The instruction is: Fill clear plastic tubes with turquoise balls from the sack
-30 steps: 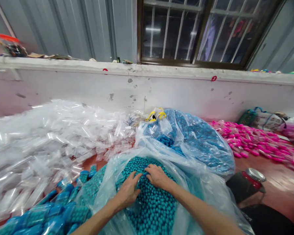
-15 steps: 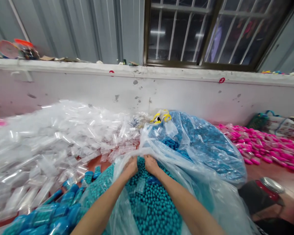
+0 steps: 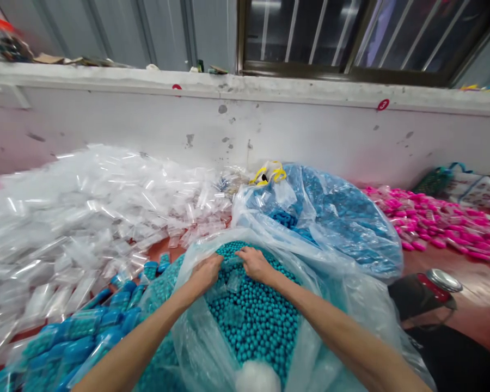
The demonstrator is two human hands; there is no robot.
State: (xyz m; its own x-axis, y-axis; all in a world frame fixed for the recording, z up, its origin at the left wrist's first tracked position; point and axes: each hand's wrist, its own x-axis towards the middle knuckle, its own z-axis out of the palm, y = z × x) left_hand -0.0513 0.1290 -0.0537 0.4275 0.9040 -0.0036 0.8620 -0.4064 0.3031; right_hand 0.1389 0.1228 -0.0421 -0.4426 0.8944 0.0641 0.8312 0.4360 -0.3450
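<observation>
A translucent plastic bag (image 3: pixel 198 332) stands wide at the mouth, full of small round teal beads (image 3: pixel 253 326). Inside its far part, my left hand (image 3: pixel 207 272) is closed, its fingers curled at the left side of the beads. Facing it, my right hand (image 3: pixel 255 265) is also closed over the beads, with its fingertips pressed together. What either hand grips, if anything, is too small to make out. Clear plastic pieces (image 3: pixel 232 282) lie on the beads between and below the hands. At the bottom edge a white round thing (image 3: pixel 258 377) covers some beads.
Clear plastic tubes (image 3: pixel 106 201) are heaped on the left, with blue-capped containers (image 3: pixel 77 348) before them. Behind the bag lies another bag of blue pieces (image 3: pixel 343 223). Pink pieces (image 3: pixel 445 223) and a stool (image 3: pixel 424 294) are at right. A wall (image 3: pixel 310 130) runs behind.
My hands have drawn apart and back from the bag's far rim. The view has tilted down, and the white round thing has come into sight at the bottom.
</observation>
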